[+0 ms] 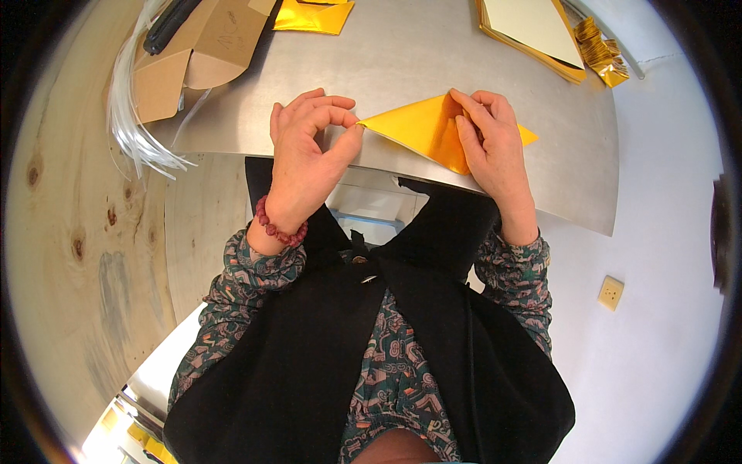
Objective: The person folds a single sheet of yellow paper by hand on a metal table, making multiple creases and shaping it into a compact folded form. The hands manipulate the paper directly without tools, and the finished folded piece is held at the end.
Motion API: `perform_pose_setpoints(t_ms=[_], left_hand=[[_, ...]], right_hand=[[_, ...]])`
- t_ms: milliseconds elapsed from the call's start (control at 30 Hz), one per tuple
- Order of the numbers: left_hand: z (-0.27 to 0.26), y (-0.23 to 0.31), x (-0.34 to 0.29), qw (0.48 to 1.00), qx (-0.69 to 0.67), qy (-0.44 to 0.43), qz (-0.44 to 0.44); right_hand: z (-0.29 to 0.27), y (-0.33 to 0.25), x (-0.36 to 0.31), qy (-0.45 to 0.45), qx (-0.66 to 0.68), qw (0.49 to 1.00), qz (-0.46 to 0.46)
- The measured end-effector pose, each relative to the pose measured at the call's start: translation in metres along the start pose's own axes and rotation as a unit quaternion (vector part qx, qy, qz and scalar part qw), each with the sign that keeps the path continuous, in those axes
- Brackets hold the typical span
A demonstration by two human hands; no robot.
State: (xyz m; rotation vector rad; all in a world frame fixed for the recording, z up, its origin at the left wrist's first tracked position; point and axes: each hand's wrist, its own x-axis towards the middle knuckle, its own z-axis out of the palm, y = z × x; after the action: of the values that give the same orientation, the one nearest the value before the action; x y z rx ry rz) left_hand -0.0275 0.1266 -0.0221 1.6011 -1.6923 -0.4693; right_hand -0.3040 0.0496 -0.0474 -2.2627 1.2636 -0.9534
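A sheet of shiny gold paper (413, 127), folded to a pointed, kite-like shape, is held between my two hands just above the near edge of the metal table. My left hand (313, 143) pinches its narrow left tip between thumb and forefinger, with the other fingers curled loosely away. Across the wide right part of the paper lies my right hand (495, 139), thumb and fingertips gripping the fold. A small gold corner sticks out to the right, beyond that hand. Part of the paper is hidden behind the right fingers.
On the grey metal table (386, 62) a stack of gold-edged paper sheets (533, 31) lies at the far right, beside a bundle of pleated gold pieces (601, 52). A cardboard box (209, 46) with white plastic strands (131, 116) stands far left. Folded gold paper (313, 17) lies near it.
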Motion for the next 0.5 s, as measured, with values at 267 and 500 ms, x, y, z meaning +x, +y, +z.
perform_pose_setpoints(t_ms=[267, 500], left_hand=[[0.0011, -0.0046, -0.0008, 0.999, -0.042, -0.004, 0.004], [0.0012, -0.0069, -0.002, 0.999, -0.038, -0.004, 0.007]], right_hand=[[-0.0003, -0.0001, -0.0001, -0.005, 0.005, 1.0, 0.009], [0.0001, 0.0006, 0.0005, -0.004, -0.001, 1.0, 0.004]])
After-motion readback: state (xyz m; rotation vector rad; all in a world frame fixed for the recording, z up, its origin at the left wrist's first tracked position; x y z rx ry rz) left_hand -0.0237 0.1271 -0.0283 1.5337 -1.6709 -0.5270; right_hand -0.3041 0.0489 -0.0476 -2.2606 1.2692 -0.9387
